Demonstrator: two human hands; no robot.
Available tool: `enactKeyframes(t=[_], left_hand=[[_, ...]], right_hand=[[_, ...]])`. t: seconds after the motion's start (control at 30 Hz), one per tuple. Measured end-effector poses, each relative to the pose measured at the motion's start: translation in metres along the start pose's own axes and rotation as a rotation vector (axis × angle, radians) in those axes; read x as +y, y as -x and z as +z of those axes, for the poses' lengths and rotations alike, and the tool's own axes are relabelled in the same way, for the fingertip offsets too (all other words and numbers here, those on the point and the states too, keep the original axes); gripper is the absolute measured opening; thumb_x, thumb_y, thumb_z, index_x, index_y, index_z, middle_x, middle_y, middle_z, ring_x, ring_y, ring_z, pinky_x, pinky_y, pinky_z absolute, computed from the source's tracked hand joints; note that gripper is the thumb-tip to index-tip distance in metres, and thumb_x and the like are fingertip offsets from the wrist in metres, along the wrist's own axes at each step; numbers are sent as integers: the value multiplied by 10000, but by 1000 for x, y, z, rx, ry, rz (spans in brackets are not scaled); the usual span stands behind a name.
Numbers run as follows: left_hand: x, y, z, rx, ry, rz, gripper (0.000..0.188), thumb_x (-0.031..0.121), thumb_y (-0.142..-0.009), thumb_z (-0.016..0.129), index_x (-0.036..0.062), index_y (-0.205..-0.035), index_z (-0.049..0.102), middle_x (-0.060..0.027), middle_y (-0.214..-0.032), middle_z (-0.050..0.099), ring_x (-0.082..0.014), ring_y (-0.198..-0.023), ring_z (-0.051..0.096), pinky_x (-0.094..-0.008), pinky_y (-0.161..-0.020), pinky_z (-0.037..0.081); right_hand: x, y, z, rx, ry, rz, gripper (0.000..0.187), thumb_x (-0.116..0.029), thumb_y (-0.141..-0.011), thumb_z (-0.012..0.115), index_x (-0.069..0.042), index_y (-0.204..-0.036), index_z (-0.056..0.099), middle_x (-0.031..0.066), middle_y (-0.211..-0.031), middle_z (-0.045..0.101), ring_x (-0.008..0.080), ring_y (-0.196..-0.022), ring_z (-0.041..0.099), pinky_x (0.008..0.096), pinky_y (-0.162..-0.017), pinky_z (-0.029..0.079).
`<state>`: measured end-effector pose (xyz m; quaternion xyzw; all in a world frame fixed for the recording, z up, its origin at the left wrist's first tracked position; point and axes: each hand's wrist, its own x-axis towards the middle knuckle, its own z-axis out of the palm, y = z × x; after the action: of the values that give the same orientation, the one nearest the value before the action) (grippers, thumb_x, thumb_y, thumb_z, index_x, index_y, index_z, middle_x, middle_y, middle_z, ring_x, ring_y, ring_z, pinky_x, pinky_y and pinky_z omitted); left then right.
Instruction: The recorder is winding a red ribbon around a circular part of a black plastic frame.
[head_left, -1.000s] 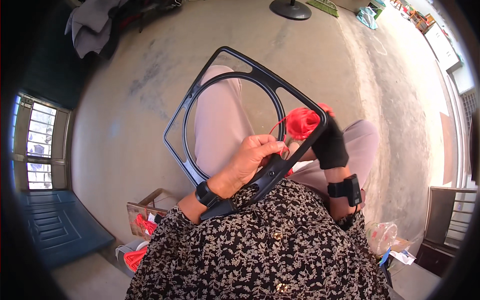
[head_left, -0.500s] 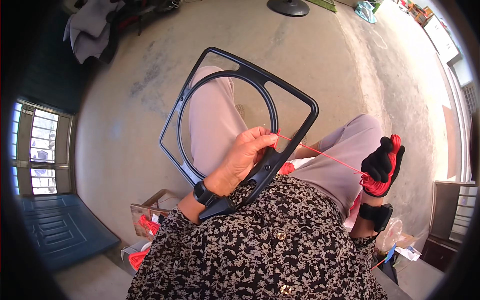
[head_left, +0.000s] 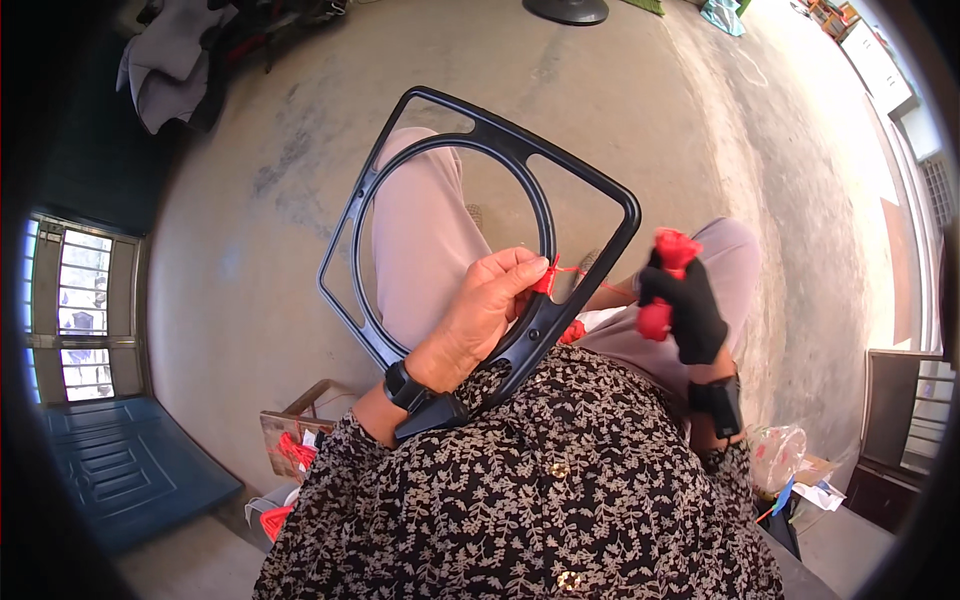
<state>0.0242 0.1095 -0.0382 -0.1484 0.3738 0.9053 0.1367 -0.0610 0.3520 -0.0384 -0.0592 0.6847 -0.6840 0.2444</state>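
A black frame (head_left: 510, 143) with a round ring inside an angular outer bar rests over my lap. My bare left hand (head_left: 480, 310) is closed in a pinch on the ring's right side. Between thumb and fingers it holds red cord (head_left: 546, 280) that is wrapped round the ring there. To the right, my right hand (head_left: 697, 318) in a black glove is wrapped round a bundle of red cord (head_left: 676, 250), which sticks out above and below the fist. The glove and bundle are somewhat blurred. Only part of the strand running rightward from the ring shows.
At lower left, a wooden box (head_left: 280, 440) holds more red cord. A clear plastic bag (head_left: 777, 458) lies at lower right. A blue panel (head_left: 140, 470) stands at far left, and a round black base (head_left: 567, 10) is on the floor ahead.
My right hand has swung left toward the frame with the red bundle and turned. The taut strand between the hands has gone slack. My left hand stays on the ring.
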Motion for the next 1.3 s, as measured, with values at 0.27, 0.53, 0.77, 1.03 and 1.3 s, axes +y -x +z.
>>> enactKeyframes(t=[0.27, 0.53, 0.77, 1.03, 1.3], left_hand=[[-1, 0, 2, -9, 15, 7, 111, 120, -918, 545, 14, -893, 568, -56, -791, 615, -116, -688, 606, -243, -637, 523], [-2, 0, 4, -2, 34, -13, 109, 109, -906, 536, 10, -895, 579, -63, -821, 621, -124, -714, 608, -254, -653, 521], [-1, 1, 6, -24, 23, -9, 91, 96, -898, 540, 13, -876, 571, -72, -823, 626, -134, -722, 611, -260, -688, 520], [-2, -2, 3, -18, -1, 4, 96, 99, -899, 536, 14, -858, 554, -83, -806, 626, -142, -716, 602, -260, -692, 505], [-2, -1, 4, -23, 17, 2, 108, 106, -898, 536, 22, -833, 556, -73, -804, 616, -135, -706, 594, -258, -677, 500]], right_hand=[[22, -28, 49, -395, -146, 78, 202, -117, -816, 650, -9, -981, 608, 37, -843, 641, 101, -753, 607, 254, -671, 486], [17, -35, 53, -190, -425, 112, 199, -179, -843, 619, -15, -949, 579, 50, -803, 612, 116, -715, 591, 245, -635, 475], [-15, -34, 65, -374, -432, 23, 177, -204, -849, 614, -38, -876, 558, 19, -748, 570, 115, -677, 564, 250, -624, 458], [-3, -35, 63, -328, -529, 111, 178, -176, -820, 638, -27, -893, 573, 13, -760, 576, 104, -683, 562, 241, -642, 449], [-16, -35, 56, -454, -272, 90, 157, -165, -810, 636, -20, -853, 595, 23, -740, 586, 100, -678, 564, 239, -626, 449]])
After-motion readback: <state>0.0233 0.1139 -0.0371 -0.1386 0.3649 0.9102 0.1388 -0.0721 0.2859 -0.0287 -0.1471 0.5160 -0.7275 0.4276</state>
